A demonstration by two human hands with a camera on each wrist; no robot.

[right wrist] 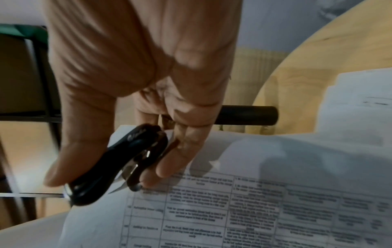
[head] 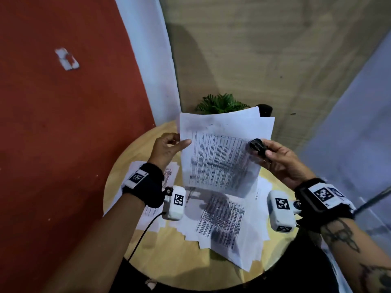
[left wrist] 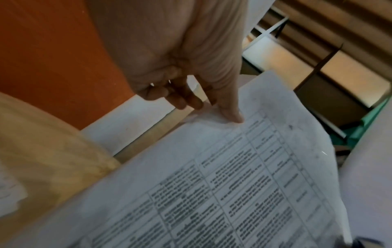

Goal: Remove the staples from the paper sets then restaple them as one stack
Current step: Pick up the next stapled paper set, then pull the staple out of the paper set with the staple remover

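Observation:
I hold a printed paper set up over the round table. My left hand pinches its upper left edge, and in the left wrist view the thumb lies on the top sheet with the fingers curled behind. My right hand grips a black staple remover at the set's right edge. In the right wrist view the staple remover sits between thumb and fingers, its metal jaws over the corner of the printed page. More loose printed sheets lie spread on the table.
The wooden table stands against a red wall. At its far edge are a small green plant and a black cylinder, also seen in the right wrist view as a black cylinder. A cable runs from the left wrist camera.

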